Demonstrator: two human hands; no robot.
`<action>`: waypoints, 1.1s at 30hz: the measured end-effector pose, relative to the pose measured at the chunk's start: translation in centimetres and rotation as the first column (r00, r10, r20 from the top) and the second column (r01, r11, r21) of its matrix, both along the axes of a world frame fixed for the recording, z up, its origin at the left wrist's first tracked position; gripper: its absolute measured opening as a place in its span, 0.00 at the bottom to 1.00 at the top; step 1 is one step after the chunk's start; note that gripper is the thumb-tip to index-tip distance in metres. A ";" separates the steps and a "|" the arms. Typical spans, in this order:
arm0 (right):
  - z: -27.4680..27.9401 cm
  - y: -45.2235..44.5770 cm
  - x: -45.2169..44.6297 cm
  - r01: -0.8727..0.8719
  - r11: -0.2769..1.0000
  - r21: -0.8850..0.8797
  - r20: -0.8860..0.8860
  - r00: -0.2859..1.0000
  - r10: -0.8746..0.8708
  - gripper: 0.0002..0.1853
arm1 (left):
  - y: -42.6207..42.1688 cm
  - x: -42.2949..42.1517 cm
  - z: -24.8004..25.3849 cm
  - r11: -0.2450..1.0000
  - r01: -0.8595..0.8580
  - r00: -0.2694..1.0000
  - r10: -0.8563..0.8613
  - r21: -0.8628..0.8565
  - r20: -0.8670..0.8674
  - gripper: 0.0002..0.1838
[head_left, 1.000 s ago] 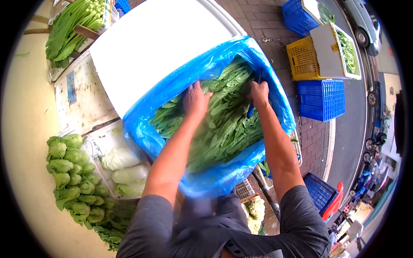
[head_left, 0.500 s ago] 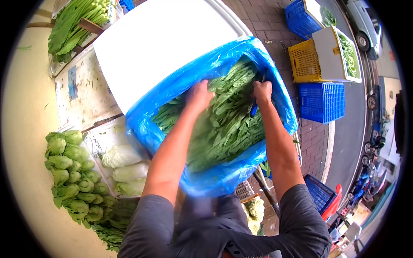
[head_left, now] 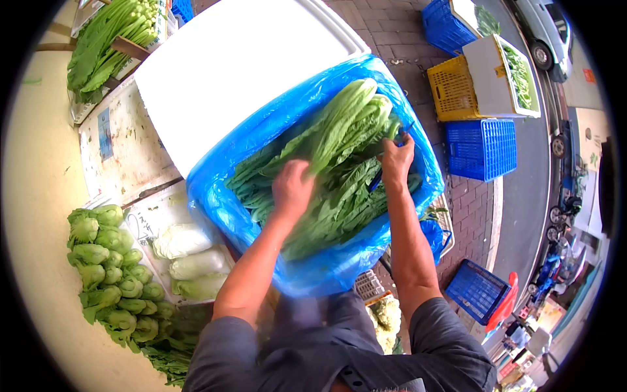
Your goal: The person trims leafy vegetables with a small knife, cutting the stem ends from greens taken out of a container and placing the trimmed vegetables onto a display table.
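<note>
A blue plastic liner [head_left: 228, 150] lines an open box in front of me, heaped with long green leafy lettuce [head_left: 353, 196]. My left hand [head_left: 292, 187] is closed around the leaves of a lettuce bunch [head_left: 349, 121], whose pale stem ends point up toward the far right corner. Closed too, my right hand [head_left: 397, 160] grips a slim blue-handled tool, probably a knife [head_left: 375, 181], beside those stem ends. The tool's thin dark end sticks out above the fist. Motion blurs the left hand and the leaves below it.
A white foam lid or board [head_left: 241, 72] lies beyond the box. Left are green lettuce heads [head_left: 117, 274] and pale cabbages [head_left: 183, 240]. To the right stand a blue crate [head_left: 482, 149], a yellow crate [head_left: 452, 91] and a foam box [head_left: 490, 72] by the road. Cauliflower [head_left: 385, 320] sits near my legs.
The lettuce bunch has come up out of the pile, its stem ends now showing. My left hand has moved down and nearer; the right hand has shifted slightly nearer.
</note>
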State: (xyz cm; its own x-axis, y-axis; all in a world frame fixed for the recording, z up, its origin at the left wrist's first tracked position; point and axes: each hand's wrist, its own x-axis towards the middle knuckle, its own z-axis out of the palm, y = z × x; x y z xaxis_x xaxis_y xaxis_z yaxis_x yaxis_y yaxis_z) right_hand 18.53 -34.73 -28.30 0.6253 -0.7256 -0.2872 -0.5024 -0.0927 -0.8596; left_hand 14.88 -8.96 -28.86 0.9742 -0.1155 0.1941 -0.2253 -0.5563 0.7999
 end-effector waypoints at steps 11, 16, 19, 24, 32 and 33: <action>0.7 2.2 -12.6 0.301 0.911 0.281 0.177 0.917 -0.358 0.27 | 0.3 -6.7 -1.2 0.981 0.185 0.982 -0.187 0.057 0.019 0.21; 2.7 -0.9 -15.9 0.300 0.875 0.379 0.118 0.923 -0.367 0.22 | -1.0 -8.0 -2.0 0.944 0.299 0.954 -0.295 0.141 -0.049 0.19; 5.7 -1.8 -16.5 0.268 0.862 0.431 0.200 0.903 -0.380 0.21 | -1.4 -8.5 -3.6 0.938 0.227 0.974 -0.217 0.261 -0.068 0.20; 7.3 -2.8 -16.1 0.059 0.911 0.408 0.028 0.997 -0.077 0.24 | -1.0 -8.6 -3.4 0.918 0.247 0.968 -0.219 0.309 -0.123 0.21; 11.4 0.1 -18.5 -0.020 0.925 0.378 0.121 0.992 -0.028 0.21 | 0.3 -13.0 7.0 0.971 0.087 0.991 -0.063 0.221 -0.117 0.25; 12.8 1.0 -19.2 -0.053 0.939 0.340 0.121 0.993 0.012 0.19 | 0.3 -14.0 7.8 0.987 0.033 0.993 -0.014 0.155 -0.119 0.24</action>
State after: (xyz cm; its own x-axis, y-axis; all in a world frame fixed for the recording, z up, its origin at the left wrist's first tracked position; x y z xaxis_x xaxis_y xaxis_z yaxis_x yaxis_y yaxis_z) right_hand -0.66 -33.76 -15.52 0.6906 -0.5745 -0.4394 -0.4000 0.2028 -0.8938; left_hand 0.91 -8.65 -21.06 0.9858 -0.1584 0.0562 -0.1493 -0.6723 0.7251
